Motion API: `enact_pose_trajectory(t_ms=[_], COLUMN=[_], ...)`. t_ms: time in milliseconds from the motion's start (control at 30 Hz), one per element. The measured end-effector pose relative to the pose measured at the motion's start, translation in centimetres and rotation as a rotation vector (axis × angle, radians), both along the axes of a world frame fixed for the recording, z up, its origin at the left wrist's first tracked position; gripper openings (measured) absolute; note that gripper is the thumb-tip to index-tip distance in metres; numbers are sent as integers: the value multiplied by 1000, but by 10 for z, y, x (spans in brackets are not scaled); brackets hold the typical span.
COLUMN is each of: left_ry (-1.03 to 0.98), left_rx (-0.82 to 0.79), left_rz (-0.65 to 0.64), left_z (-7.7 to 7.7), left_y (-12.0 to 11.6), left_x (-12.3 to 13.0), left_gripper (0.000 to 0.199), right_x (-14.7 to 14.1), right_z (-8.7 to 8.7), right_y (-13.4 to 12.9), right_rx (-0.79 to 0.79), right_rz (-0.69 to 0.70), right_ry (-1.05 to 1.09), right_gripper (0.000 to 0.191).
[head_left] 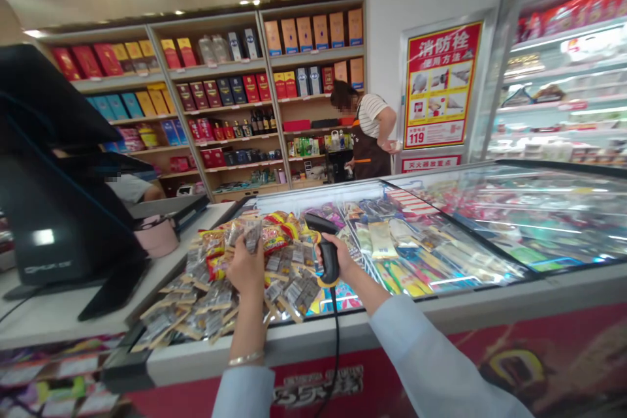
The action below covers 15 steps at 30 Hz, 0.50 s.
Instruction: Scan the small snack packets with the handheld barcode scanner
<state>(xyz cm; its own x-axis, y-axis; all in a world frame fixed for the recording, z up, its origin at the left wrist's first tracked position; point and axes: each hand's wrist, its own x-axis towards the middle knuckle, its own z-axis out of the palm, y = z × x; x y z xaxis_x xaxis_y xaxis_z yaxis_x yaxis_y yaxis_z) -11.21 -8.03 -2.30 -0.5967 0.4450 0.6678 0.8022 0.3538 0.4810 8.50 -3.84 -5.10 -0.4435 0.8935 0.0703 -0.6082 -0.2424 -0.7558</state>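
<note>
My left hand is closed on a small clear snack packet, held up over a pile of similar packets on the freezer's glass top. My right hand grips a black and yellow barcode scanner by its handle, its head tilted toward the left hand. A black cable hangs from the scanner over the freezer's front edge. Red and yellow snack bags lie behind and beside my left hand.
A chest freezer with ice creams under glass extends right. At left, a counter bears a black monitor and a pink container. A person in a brown apron stands behind the freezer, before shelves of boxes. Another person is partly hidden behind the monitor.
</note>
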Motion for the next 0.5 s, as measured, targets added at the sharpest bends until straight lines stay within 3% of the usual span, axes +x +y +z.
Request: enact_pose_trajectory(t_ms=[233, 500], left_ry=[73, 137], left_rx=[38, 22], left_rz=[-30, -47], left_z=[-9, -12], left_y=[-1, -1], left_x=[-1, -2], left_gripper=[60, 62], right_x=[-3, -3], right_z=[5, 7], right_y=[-14, -18], right_rx=[121, 133], right_rz=[92, 101], right_ry=[-88, -115], right_gripper=[31, 31])
